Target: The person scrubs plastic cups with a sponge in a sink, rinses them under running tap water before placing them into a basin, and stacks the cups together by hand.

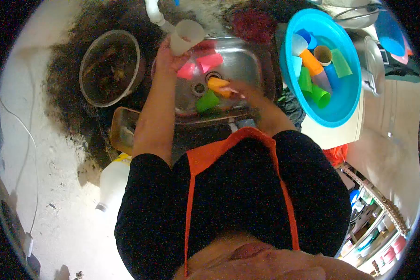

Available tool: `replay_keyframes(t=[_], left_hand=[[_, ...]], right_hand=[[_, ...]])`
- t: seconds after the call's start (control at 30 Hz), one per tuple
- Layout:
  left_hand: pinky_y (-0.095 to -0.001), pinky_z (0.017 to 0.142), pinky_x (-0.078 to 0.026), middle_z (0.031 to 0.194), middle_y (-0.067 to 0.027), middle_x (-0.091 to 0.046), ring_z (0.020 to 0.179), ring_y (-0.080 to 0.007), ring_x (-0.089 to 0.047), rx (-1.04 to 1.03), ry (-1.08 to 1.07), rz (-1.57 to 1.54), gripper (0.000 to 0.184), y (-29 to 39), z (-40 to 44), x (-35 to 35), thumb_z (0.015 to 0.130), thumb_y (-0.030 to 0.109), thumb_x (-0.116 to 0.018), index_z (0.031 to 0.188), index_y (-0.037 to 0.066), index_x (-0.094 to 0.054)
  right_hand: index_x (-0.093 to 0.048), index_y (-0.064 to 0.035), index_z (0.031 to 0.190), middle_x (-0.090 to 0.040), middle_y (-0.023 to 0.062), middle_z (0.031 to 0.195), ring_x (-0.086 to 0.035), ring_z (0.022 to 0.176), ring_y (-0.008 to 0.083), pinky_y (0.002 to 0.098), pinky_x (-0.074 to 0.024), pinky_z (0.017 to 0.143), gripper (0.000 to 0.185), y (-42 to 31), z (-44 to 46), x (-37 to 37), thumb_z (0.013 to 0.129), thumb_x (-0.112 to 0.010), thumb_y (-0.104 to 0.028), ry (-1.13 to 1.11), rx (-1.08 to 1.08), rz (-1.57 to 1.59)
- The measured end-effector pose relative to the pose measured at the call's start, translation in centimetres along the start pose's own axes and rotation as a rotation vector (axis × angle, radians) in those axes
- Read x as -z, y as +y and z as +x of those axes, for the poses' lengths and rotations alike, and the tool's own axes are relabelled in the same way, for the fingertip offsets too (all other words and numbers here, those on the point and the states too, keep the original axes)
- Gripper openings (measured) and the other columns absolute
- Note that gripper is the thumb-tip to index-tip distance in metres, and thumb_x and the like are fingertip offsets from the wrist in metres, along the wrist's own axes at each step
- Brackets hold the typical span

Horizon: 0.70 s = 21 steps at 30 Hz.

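My left hand [165, 52] is closed around a translucent whitish cup [187, 37], raised over the sink's far left corner beside the white tap [154, 13]. Low over the basin, my right hand [241, 89] grips a soft-looking yellow-orange thing [218, 85]; blur hides whether it is a sponge or a cup. Beneath my hands is the metal sink [245, 58]. In it lie a pink cup [210, 62], another pink piece [186, 71] and a green cup [207, 101], near the drain [199, 89].
At the right stands a turquoise tub [291, 95] with several coloured cups inside. A clear round bucket [137, 70] is left of the sink, with a small rectangular container [121, 128] and a white jug [113, 179] nearer me. Metal pots [371, 56] stand beyond the tub.
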<state>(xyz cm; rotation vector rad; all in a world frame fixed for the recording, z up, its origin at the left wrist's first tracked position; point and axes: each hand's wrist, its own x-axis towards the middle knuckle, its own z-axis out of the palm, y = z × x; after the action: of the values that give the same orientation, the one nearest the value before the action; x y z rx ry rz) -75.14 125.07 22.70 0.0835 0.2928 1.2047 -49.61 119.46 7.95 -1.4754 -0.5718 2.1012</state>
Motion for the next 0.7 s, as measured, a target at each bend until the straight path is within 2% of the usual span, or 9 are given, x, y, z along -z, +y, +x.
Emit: replay_keyframes(t=[0.07,0.13,0.2,0.27,0.3,0.47,0.53,0.63,0.7], left_hand=[[-0.0425,0.064,-0.051,0.1,-0.012,-0.054,0.087,-0.0295,-0.055,0.002,-0.022,-0.007,0.04,0.5,0.1,0.9,0.081,0.031,-0.038,0.109,0.004,-0.046],[-0.043,0.066,-0.051,0.102,-0.0125,-0.053,0.089,-0.0305,-0.054,0.015,-0.03,-0.008,0.04,0.9,-0.5,2.2,0.081,0.031,-0.039,0.109,0.004,-0.046],[-0.0441,0.068,-0.05,0.105,-0.0133,-0.052,0.092,-0.0308,-0.052,-0.01,0.017,-0.027,0.04,1.2,-1.0,2.6,0.08,0.031,-0.041,0.109,0.004,-0.046],[-0.0445,0.07,-0.049,0.106,-0.0137,-0.052,0.093,-0.0311,-0.052,-0.092,0.186,0.108,0.042,0.8,-1.1,3.3,0.079,0.032,-0.042,0.11,0.005,-0.045],[-0.0448,0.072,-0.048,0.107,-0.0141,-0.051,0.093,-0.0313,-0.052,-0.17,0.359,0.238,0.043,0.4,-1.1,3.5,0.078,0.033,-0.043,0.111,0.005,-0.045],[-0.0436,0.071,-0.047,0.103,-0.0108,-0.053,0.091,-0.0285,-0.053,-0.22,0.497,0.502,0.039,-2.1,-0.3,6.8,0.08,0.032,-0.044,0.111,0.009,-0.045],[-0.0416,0.071,-0.047,0.098,-0.0065,-0.055,0.09,-0.0247,-0.055,-0.154,0.539,0.634,0.033,-3.6,-0.3,11.2,0.082,0.029,-0.045,0.11,0.012,-0.045],[-0.0383,0.07,-0.047,0.096,-0.0065,-0.055,0.084,-0.0234,-0.056,-0.051,0.222,0.336,0.033,-6.4,-1.6,10.0,0.081,0.029,-0.047,0.11,0.012,-0.045],[-0.0386,0.065,-0.046,0.102,-0.0108,-0.053,0.082,-0.0235,-0.053,-0.344,0.469,0.346,0.038,-7.1,-2.5,2.9,0.082,0.031,-0.045,0.108,0.003,-0.046]], right_hand=[[-0.027,-0.0092,0.129,-0.04,0.0139,0.124,-0.049,0.101,0.0289,0.0388,-0.0457,0.075,0.078,0.0,1.0,-1.8,0.066,-0.068,-0.026,-0.144,0.055,0.056],[-0.014,-0.0096,0.133,-0.038,0.0137,0.125,-0.048,0.102,0.0279,0.0366,-0.0435,0.082,0.092,-6.5,-2.0,-7.4,0.061,-0.072,-0.02,-0.204,0.179,-0.698],[-0.017,-0.0079,0.131,-0.04,0.0134,0.123,-0.048,0.102,0.0258,0.0341,-0.0436,0.082,0.093,-8.3,1.1,-9.4,0.058,-0.074,-0.021,-0.244,0.852,-1.178],[-0.026,-0.0051,0.128,-0.039,0.0137,0.124,-0.047,0.105,0.0248,0.033,-0.0417,0.085,0.089,-13.0,-1.8,-14.0,0.055,-0.075,-0.022,-0.502,0.735,-0.47],[-0.026,-0.0051,0.128,-0.039,0.0137,0.124,-0.047,0.105,0.0248,0.033,-0.0417,0.085,0.089,-14.7,-3.1,-15.6,0.055,-0.075,-0.022,-0.506,0.734,-0.476],[-0.038,-0.0022,0.119,-0.046,0.0155,0.116,-0.047,0.104,0.0263,0.0335,-0.0405,0.086,0.075,-18.2,-6.9,-18.8,0.057,-0.072,-0.028,-0.042,1.116,-1.084],[-0.041,-0.0019,0.117,-0.05,0.0149,0.11,-0.047,0.104,0.0266,0.0339,-0.0408,0.085,0.069,-18.5,-7.7,-19.4,0.061,-0.068,-0.031,-0.048,1.002,-1.286],[-0.045,-0.0008,0.113,-0.056,0.013,0.099,-0.049,0.101,0.0275,0.034,-0.042,0.083,0.061,-17.4,-5.7,-18.9,0.065,-0.062,-0.036,-0.22,0.864,-1.727],[-0.046,-0.0001,0.112,-0.058,0.0117,0.093,-0.05,0.099,0.0281,0.0337,-0.0427,0.082,0.06,-16.5,-3.8,-18.1,0.067,-0.059,-0.038,-0.392,0.83,-1.955]])
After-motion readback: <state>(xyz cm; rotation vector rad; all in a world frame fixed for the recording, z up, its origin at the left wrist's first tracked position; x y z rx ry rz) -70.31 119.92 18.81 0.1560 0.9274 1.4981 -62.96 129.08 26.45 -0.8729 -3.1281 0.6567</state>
